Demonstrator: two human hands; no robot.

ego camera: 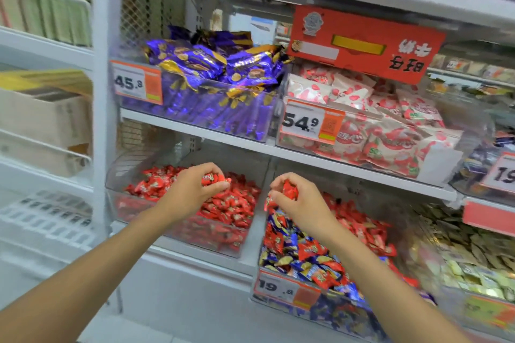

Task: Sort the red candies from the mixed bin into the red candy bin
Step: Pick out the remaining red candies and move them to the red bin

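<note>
On the lower shelf, a clear red candy bin (178, 234) holds a heap of red wrapped candies. Right of it stands the mixed bin (281, 291), filled with red, blue and gold candies. My left hand (192, 189) hovers over the red candy bin and grips a red candy (209, 178) in its curled fingers. My right hand (301, 203) is above the back left of the mixed bin, pinching red candies (289, 189).
The shelf above carries a bin of purple wrapped sweets (217, 86) and a bin of white-and-pink packets (376, 131) under a red box (362, 44). A bin of pale gold candies (473, 256) sits at the right. White wire shelving (50, 164) stands at the left.
</note>
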